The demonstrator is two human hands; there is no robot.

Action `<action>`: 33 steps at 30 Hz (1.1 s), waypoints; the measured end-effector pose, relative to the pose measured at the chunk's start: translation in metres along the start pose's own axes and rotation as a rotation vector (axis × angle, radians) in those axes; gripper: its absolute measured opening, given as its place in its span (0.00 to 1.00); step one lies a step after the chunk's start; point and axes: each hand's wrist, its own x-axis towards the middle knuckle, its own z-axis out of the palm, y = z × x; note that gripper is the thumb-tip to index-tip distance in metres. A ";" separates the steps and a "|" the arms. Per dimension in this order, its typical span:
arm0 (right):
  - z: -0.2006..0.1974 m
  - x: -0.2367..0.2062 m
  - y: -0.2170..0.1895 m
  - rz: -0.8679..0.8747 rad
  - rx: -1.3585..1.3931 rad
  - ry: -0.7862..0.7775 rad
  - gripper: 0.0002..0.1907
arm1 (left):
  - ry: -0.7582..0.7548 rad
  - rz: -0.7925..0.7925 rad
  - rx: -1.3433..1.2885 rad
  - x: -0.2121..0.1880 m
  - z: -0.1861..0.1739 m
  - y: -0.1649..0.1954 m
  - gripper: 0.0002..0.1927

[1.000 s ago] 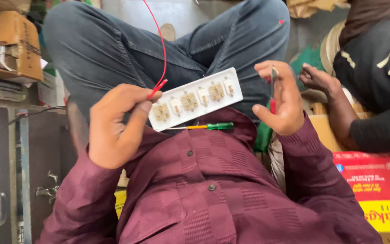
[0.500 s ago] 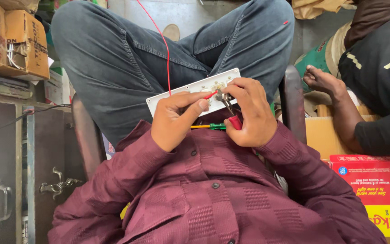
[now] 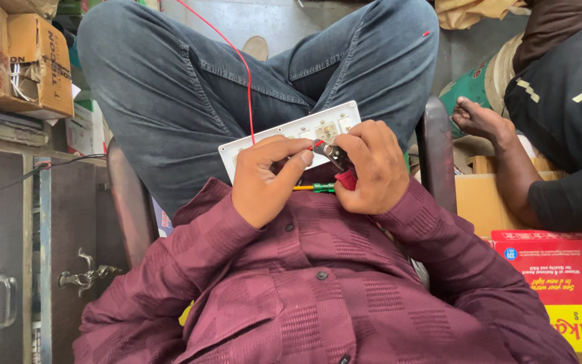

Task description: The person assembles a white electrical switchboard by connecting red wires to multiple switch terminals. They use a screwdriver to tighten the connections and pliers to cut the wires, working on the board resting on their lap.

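Both hands over the white switch plate point(image 3: 291, 131) on the lap: left hand point(image 3: 264, 178) pinching red wire point(image 3: 240, 61), right hand point(image 3: 372, 168) clasping red-handled pliers point(image 3: 338, 162).

- Single head-worn view, facing steeply down the wearer's chest onto the lap.
- Close range: both hands sit mid-frame.
- Edges take in a cabinet point(image 3: 8, 269) and cartons.

Even, soft daylight, sharp focus, slight wide-angle stretch at edges.
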 end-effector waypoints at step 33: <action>-0.003 -0.017 -0.006 0.112 0.318 -0.422 0.24 | -0.068 -0.086 -0.319 0.000 -0.021 0.011 0.07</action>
